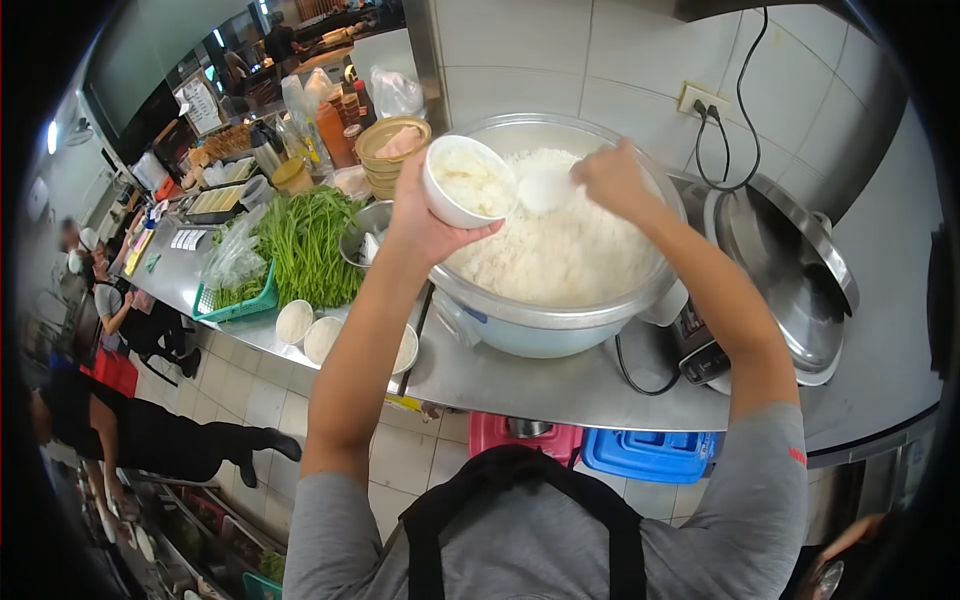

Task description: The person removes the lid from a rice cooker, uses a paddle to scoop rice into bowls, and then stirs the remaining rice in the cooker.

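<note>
My left hand (420, 212) grips a white bowl (441, 205), tilted, with white rice in it. It is held over the left rim of a large round tub (540, 335), which is full of cooked rice (555, 265). My right hand (612, 182) is closed around the handle of a white rice paddle (545, 190), mostly hidden in the fist. The paddle's blade is over the rice, just right of the bowl; whether they touch I cannot tell. Part of the rice surface looks blurred.
Several white bowls, including one bowl of rice (295, 322), line the counter's front edge. Leafy greens (310, 245) and a teal basket (245, 308) lie left, near a metal bowl (352, 240). An open rice cooker (780, 270) stands right. Power cords (740, 165) hang behind. Other people are at left.
</note>
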Tool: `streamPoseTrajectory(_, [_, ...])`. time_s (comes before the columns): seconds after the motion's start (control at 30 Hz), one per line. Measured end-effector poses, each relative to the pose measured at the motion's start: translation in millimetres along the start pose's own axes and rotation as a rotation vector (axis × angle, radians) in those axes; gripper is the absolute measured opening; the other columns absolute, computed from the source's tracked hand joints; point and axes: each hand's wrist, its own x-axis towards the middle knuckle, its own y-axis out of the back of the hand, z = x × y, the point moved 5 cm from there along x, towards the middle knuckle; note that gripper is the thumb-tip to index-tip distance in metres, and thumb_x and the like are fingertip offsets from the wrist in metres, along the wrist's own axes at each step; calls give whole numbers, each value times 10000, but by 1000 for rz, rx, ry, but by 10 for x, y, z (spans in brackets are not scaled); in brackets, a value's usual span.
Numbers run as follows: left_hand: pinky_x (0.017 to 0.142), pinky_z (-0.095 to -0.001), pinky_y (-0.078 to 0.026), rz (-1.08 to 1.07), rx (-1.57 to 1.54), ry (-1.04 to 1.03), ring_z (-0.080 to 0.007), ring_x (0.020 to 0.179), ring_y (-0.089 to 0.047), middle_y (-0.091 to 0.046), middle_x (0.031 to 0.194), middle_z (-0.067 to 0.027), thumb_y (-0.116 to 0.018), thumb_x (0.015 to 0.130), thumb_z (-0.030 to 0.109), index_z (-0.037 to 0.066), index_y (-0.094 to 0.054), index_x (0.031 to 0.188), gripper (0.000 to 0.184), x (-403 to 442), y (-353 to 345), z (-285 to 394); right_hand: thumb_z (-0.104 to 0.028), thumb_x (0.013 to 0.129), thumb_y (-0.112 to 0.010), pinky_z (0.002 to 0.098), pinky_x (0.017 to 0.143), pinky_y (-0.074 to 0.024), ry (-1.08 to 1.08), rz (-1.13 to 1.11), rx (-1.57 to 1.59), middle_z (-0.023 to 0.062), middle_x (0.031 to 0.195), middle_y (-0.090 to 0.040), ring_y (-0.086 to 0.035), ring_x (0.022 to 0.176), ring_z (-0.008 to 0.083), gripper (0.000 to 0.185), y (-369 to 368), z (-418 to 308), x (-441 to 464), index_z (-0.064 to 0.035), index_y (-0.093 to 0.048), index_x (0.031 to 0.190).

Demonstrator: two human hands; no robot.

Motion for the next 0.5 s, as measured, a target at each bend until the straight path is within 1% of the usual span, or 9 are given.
streamPoseTrajectory(0.07, [881, -536, -399, -31, -19, -25, -311, 1165, -458, -471, 1283, -103, -383, 848, 546, 171, -466, 1242, 551, -87, 11, 58, -140, 759, -614, 390, 769, -300, 242, -38, 251, -16, 687, -641, -563, 740, 172, 112, -413, -297, -74, -214, -697, 755])
streamPoseTrajectory(0.1, [897, -525, -395, -61, -42, -54, -299, 1177, -454, -470, 1293, -105, -358, 868, 510, 163, -455, 1273, 542, -116, 29, 99, -140, 759, -614, 390, 769, -300, 243, -40, 251, -16, 687, -641, -563, 740, 172, 112, -323, -384, -92, -214, -697, 755])
streamPoseTrajectory(0.17, [902, -518, -394, -88, -35, -71, -306, 1183, -449, -463, 1300, -111, -338, 873, 500, 153, -443, 1289, 552, -88, 155, 153, -184, 766, -635, 380, 776, -292, 418, -126, 418, -19, 682, -643, -563, 744, 159, 72, 57, -662, -215, -211, -697, 743])
streamPoseTrajectory(0.23, [906, -512, -394, -114, -30, -90, -314, 1189, -443, -457, 1308, -117, -318, 879, 491, 142, -431, 1305, 562, -86, 273, 161, -195, 756, -643, 370, 787, -288, 435, -212, 432, -19, 703, -654, -560, 732, 147, 59, 198, -624, -371, -208, -699, 740])
streamPoseTrajectory(0.3, [917, -546, -369, -128, -90, -47, -331, 1192, -438, -451, 1305, -114, -397, 844, 531, 154, -444, 1271, 572, -97, 353, 140, -215, 751, -657, 380, 825, -288, 385, -322, 461, -5, 718, -664, -570, 725, 175, 53, 199, -459, -549, -191, -704, 753])
streamPoseTrajectory(0.33, [917, -546, -369, -126, -98, -52, -331, 1192, -438, -451, 1305, -114, -397, 844, 531, 154, -444, 1271, 572, -123, 353, 145, -215, 751, -657, 380, 825, -288, 393, -326, 458, -5, 718, -664, -570, 725, 175, 53, 190, -365, -645, -191, -704, 753])
streamPoseTrajectory(0.4, [923, -545, -365, -97, -56, -33, -330, 1197, -435, -448, 1308, -116, -397, 844, 514, 155, -438, 1282, 567, -173, 335, 130, -219, 763, -652, 353, 792, -343, 213, -462, 577, 11, 690, -658, -572, 683, 168, 81, 120, -149, -787, -166, -710, 782])
streamPoseTrajectory(0.43, [923, -545, -365, -97, -59, -35, -330, 1197, -435, -448, 1308, -116, -397, 844, 514, 155, -438, 1282, 567, -164, 329, 127, -219, 763, -652, 353, 792, -343, 215, -463, 574, 11, 690, -658, -572, 683, 168, 81, 124, -103, -789, -166, -710, 782])
streamPoseTrajectory(0.5, [920, -549, -367, -57, -39, -19, -336, 1191, -440, -453, 1304, -114, -403, 841, 506, 153, -441, 1276, 561, -131, 336, 88, -242, 782, -630, 314, 688, -412, -127, -730, 782, 31, 651, -637, -561, 633, 143, 141, -5, 70, -863, -136, -711, 829])
